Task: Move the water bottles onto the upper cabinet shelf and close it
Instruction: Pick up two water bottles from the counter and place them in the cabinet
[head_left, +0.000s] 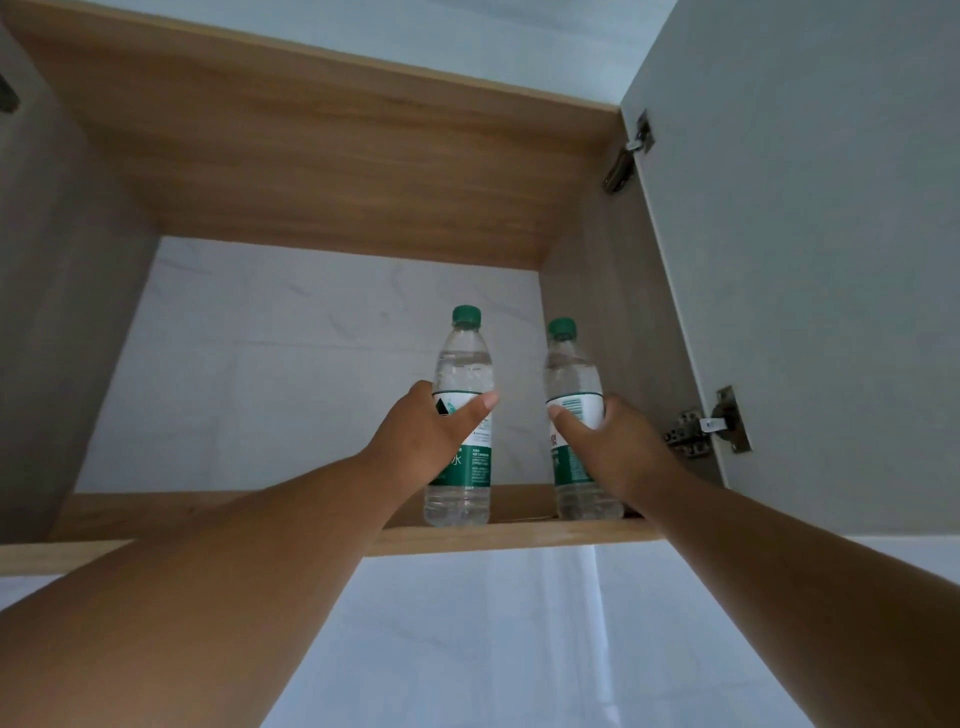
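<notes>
1. Left hand (431, 431) wraps the label of the left bottle (460, 415); right hand (608, 441) wraps the right bottle (574, 415). Mid-body grips, prob. to keep them upright while setting down.
2. Both bottles stand on the upper shelf (519, 538), bases near its front edge, just beside each other w/ a gap.
3. Right bottle sits near the cabinet's right wall; lots of room to the left and behind.
4. Door (805, 260) is swung open at right, hinges (691, 431) near the right hand. Closing not yet done.
</notes>
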